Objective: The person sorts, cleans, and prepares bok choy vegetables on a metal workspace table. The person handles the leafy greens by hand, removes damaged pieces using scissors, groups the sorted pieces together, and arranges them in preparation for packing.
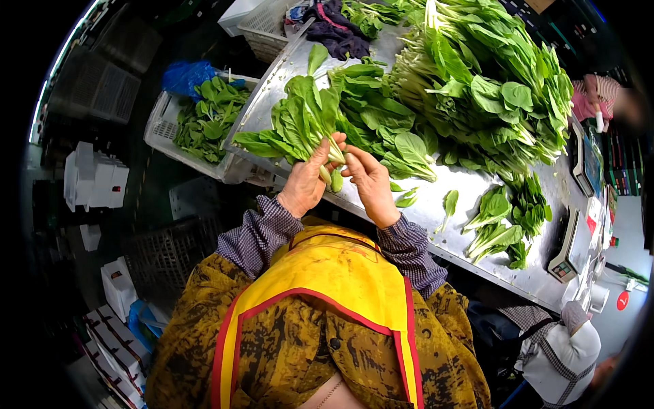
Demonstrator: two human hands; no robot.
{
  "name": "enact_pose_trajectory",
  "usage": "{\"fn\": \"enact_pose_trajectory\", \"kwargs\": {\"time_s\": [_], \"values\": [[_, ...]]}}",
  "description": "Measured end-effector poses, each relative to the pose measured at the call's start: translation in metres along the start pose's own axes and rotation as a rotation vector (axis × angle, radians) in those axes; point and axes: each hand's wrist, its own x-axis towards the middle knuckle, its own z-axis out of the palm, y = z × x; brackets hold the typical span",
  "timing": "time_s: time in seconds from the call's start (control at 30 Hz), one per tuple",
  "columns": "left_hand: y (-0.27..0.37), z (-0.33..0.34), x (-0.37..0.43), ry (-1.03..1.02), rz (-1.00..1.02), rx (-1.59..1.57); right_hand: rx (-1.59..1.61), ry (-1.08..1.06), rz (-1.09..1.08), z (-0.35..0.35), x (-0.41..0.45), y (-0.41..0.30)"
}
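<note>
My left hand (306, 179) holds a bunch of leafy greens (306, 115) by its pale stems, above the near edge of a metal table (352, 202). The leaves fan away from me. My right hand (372, 185) is at the stem ends, its thumb and forefinger pinched on them. A loose leaf (336, 181) shows just below the hands. Behind the bunch lie more loose greens (378, 110), beside a tall heap of leafy greens (485, 92). Small bunches (493, 237) and a single leaf (449, 204) lie to the right.
A crate of leaves (161, 130) with a blue plastic bag (189, 76) stands left of the table. Two scales (567, 255) sit at the right end. Dark cloth (337, 30) lies at the back. Co-workers (559, 353) are at the right.
</note>
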Motion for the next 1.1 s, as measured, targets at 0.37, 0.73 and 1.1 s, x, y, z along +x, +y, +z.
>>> {"fn": "enact_pose_trajectory", "kwargs": {"time_s": [0.37,0.73,1.1], "values": [[-0.029,0.002,0.001,0.310,0.168,0.040,0.475,0.217,0.388,0.019,0.016,0.057],[-0.014,-0.002,-0.003,0.094,0.018,-0.145,-1.097,0.454,-0.192,-0.155,-0.007,0.030],[-0.024,0.013,-0.005,0.013,-0.164,-0.193,-0.943,0.302,0.013,-0.186,-0.016,0.017]]}}
